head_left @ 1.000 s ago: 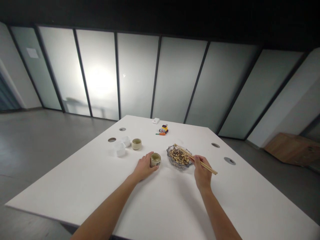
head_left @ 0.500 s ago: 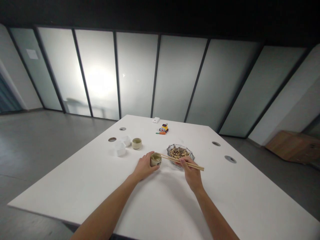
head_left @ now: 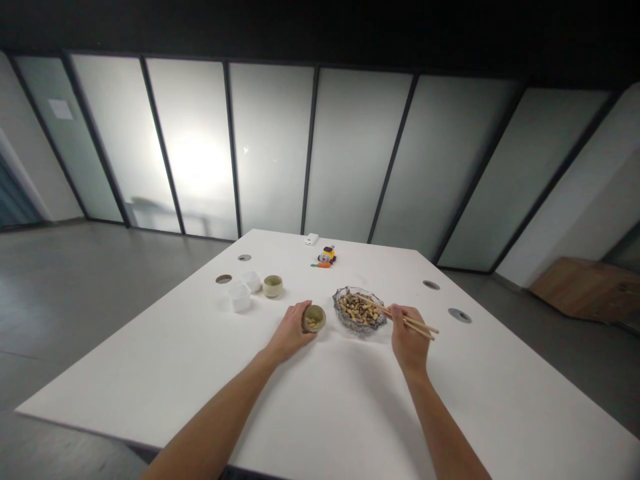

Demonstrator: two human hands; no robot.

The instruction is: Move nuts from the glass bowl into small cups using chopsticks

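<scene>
My left hand (head_left: 291, 332) is closed around a small tan-green ceramic cup (head_left: 321, 328), which tilts toward me and shows a few pale pieces inside that look like peanuts. In my right hand (head_left: 411, 341) is a pair of wooden chopsticks (head_left: 419, 327). Their tips reach over the pile of mixed nuts and seeds (head_left: 356, 309) in a clear glass bowl (head_left: 361, 327), right of the cup. Whether the tips grip a piece is too small to tell.
Left of centre stand a second ceramic cup (head_left: 273, 287) and two white cups (head_left: 240, 298). Farther back lie a toy vehicle (head_left: 327, 254), a toy carrot (head_left: 323, 265) and a white box (head_left: 311, 239). Round holes (head_left: 460, 315) dot the white table (head_left: 200, 373) near both sides.
My right hand has moved right, taking the chopstick tips from the small cup to over the glass bowl. The cup in my left hand now tips toward me, showing its inside.
</scene>
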